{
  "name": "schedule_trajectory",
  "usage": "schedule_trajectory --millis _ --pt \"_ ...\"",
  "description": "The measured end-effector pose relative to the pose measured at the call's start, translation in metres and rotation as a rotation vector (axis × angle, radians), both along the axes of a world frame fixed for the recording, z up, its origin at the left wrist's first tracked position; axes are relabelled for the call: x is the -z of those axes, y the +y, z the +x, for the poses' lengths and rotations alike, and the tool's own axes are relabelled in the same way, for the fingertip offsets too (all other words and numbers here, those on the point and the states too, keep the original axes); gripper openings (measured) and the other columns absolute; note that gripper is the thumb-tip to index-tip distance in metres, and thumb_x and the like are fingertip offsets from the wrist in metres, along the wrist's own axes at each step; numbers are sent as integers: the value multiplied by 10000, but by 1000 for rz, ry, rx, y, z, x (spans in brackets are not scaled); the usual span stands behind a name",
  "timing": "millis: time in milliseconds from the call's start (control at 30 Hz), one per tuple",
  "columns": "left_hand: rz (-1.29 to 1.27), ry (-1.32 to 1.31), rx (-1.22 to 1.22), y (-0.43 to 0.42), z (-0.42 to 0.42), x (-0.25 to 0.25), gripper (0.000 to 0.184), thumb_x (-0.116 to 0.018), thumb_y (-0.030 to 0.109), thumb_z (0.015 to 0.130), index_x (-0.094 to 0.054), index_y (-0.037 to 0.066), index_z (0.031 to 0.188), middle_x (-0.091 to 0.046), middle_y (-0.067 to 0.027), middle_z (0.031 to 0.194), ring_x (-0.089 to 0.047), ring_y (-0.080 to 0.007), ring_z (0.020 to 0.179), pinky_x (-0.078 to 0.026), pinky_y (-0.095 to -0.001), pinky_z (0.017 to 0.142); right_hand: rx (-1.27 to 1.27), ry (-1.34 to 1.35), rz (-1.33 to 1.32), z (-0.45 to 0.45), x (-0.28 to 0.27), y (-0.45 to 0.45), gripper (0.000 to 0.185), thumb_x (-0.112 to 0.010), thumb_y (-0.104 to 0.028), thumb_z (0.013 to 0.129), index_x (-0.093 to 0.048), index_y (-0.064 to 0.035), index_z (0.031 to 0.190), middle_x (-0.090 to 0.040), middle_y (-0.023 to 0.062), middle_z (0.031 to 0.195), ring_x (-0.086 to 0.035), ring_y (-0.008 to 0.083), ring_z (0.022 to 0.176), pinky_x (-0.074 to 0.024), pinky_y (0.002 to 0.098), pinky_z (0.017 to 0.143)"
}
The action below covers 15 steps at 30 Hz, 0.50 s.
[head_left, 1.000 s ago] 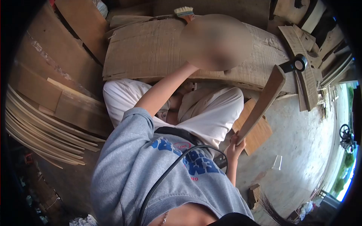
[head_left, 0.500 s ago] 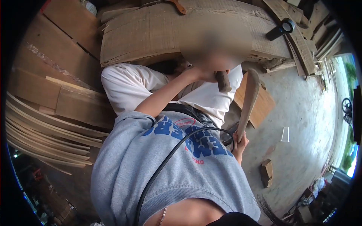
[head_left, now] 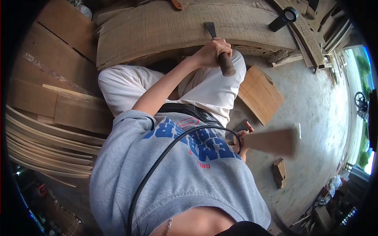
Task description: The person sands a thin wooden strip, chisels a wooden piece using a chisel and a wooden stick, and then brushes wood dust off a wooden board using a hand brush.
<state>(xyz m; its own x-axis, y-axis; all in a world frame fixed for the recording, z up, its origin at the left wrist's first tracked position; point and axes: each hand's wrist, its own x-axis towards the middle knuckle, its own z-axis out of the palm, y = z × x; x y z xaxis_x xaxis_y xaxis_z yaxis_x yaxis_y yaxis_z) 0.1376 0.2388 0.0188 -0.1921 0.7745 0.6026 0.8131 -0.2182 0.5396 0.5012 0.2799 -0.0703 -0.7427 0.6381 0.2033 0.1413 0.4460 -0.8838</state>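
Note:
My left hand (head_left: pixel 212 54) is wrapped round the wooden handle of a chisel (head_left: pixel 226 64). The chisel's flat dark blade points away from me and its tip lies over the broad wooden plank (head_left: pixel 157 35). Low at my right side, my right hand (head_left: pixel 241 142) grips the narrow end of a wooden club (head_left: pixel 275 142). The club extends to the right, above the floor, its wide end blurred by motion. My crossed legs are between the plank and my body.
An orange-handled brush (head_left: pixel 176 4) and a black cylindrical tool (head_left: pixel 283 19) lie on the plank. Curved wood strips (head_left: pixel 47 145) are stacked at left. A flat board (head_left: pixel 260 94), a wood block (head_left: pixel 279 173) and a red-ended tool (head_left: pixel 249 126) are at right. A black cable crosses my shirt.
My right hand has swung the club from pointing up and forward to pointing right. My left hand, earlier blurred over the plank, has come nearer, and the chisel's blade now shows.

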Motion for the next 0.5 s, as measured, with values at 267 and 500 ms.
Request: schedule_trajectory --millis 267,500 --pt "-33 73 -21 10 -29 10 126 -663 70 578 -560 99 643 -576 -14 671 -567 -229 727 -435 -322 757 28 54 37 -11 18 18 28 -537 -46 788 -537 -20 799 -569 134 661 -584 273 550 -445 338 539" --pt "-25 52 -39 21 -63 8 137 -669 73 578 -550 96 641 -589 -24 686 -573 -233 728 -440 -326 744 -22 23 -44 -35 2 33 66 -547 -84 806 -553 -20 790 -548 119 607 -583 265 567 -433 319 540"
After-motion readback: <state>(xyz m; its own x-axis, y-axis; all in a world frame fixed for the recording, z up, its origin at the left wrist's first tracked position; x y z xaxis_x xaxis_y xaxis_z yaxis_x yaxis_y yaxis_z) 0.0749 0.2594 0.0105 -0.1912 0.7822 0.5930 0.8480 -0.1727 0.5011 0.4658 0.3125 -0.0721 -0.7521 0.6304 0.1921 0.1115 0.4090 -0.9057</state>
